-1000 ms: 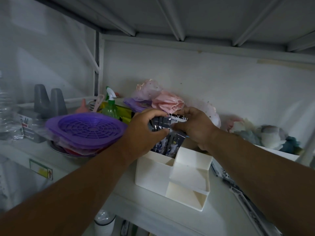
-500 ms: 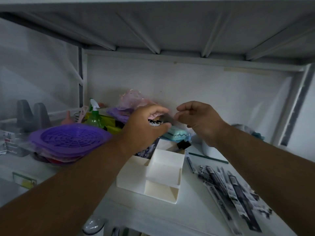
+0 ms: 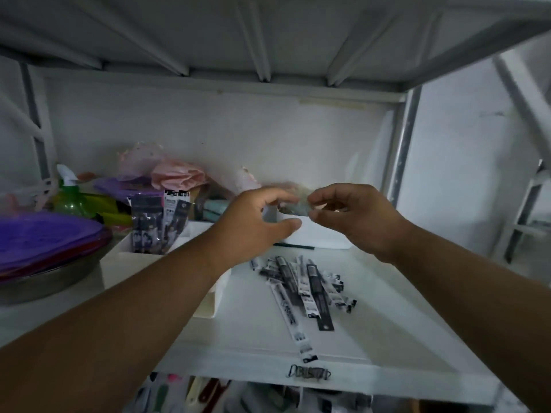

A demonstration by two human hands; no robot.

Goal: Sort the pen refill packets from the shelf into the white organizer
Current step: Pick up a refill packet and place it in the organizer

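Observation:
Several black-and-white pen refill packets (image 3: 158, 225) stand upright in the back compartment of the white organizer (image 3: 119, 260) at the left of the shelf. A loose pile of refill packets (image 3: 307, 284) lies flat on the shelf to the organizer's right. My left hand (image 3: 259, 222) and my right hand (image 3: 354, 219) hover side by side above the far end of that pile. Their fingers are loosely curled and hold nothing. My left forearm hides the organizer's front compartments.
A white box (image 3: 316, 236) sits behind my hands, with a dark pen (image 3: 293, 246) lying along its front. Purple lids (image 3: 44, 239) on a metal bowl (image 3: 44, 281), a green spray bottle (image 3: 70, 198) and pink cloth (image 3: 176, 177) crowd the left. The shelf's front edge (image 3: 387, 380) is near.
Both hands let go of the packets, which now stand in the organizer. The hands moved right, away from the organizer and over the loose pile, and the view swung right.

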